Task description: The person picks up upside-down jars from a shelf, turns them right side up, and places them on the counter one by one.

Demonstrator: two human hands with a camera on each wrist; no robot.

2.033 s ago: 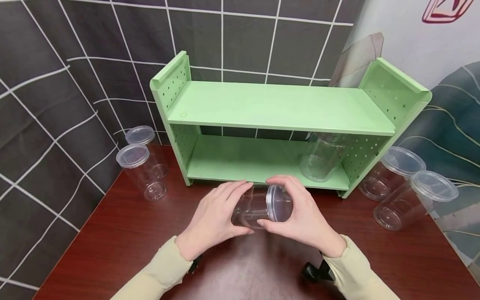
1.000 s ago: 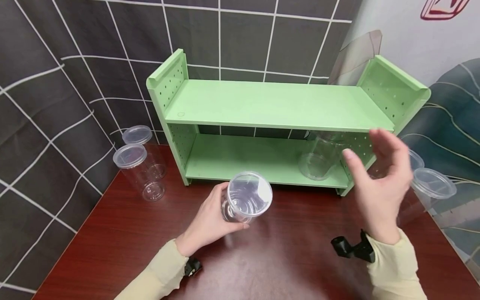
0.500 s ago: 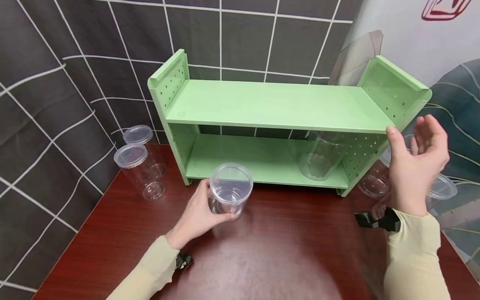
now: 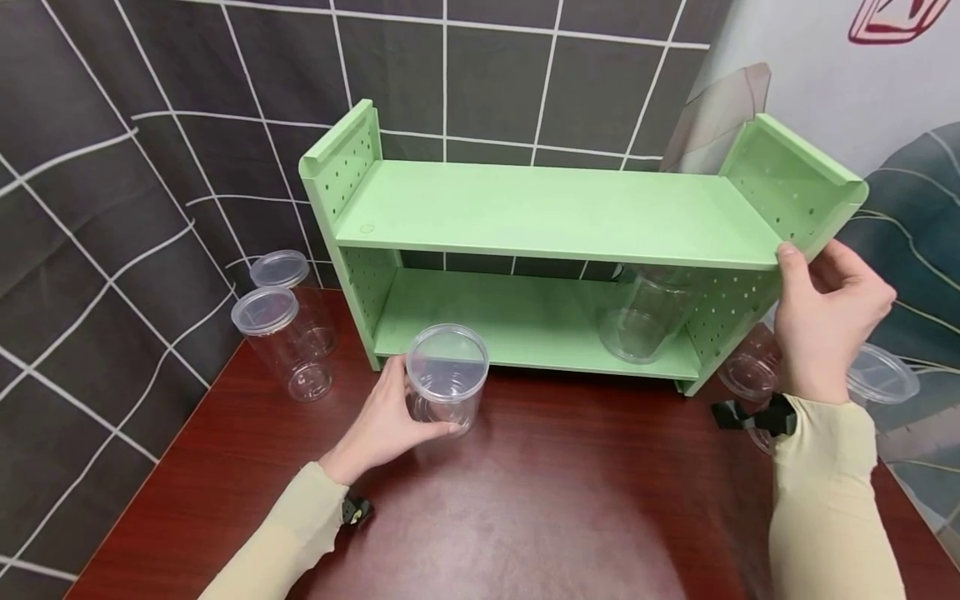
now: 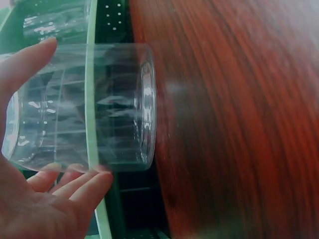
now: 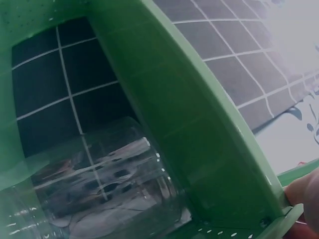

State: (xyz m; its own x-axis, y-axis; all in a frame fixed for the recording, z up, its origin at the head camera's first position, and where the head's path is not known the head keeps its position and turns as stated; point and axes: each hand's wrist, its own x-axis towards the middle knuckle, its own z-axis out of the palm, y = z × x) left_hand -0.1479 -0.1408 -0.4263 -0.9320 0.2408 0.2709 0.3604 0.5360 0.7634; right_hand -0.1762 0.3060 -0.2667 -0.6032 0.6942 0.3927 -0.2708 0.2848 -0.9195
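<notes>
My left hand [image 4: 386,425] holds a clear plastic jar [image 4: 448,367] with a translucent lid, upright in front of the green shelf [image 4: 555,208]. In the left wrist view, the thumb lies along one side of the jar [image 5: 119,109] and the fingers along the other. My right hand [image 4: 828,321] grips the front edge of the shelf's right side panel, thumb in front and fingers behind it. The right wrist view catches part of that hand [image 6: 305,204] at the shelf corner. Another clear jar [image 4: 641,321] stands on the lower shelf board, near its right end.
Two lidded clear jars [image 4: 270,321] stand on the red-brown table [image 4: 555,500] left of the shelf. More jars [image 4: 881,375] are at its right, partly hidden by my right hand and wrist. A dark tiled-pattern backdrop [image 4: 495,83] rises behind.
Two seconds ago both hands held the jar on its side. The right hand let go and moved right to grip the shelf panel. The left hand turned the jar upright and shifted it left.
</notes>
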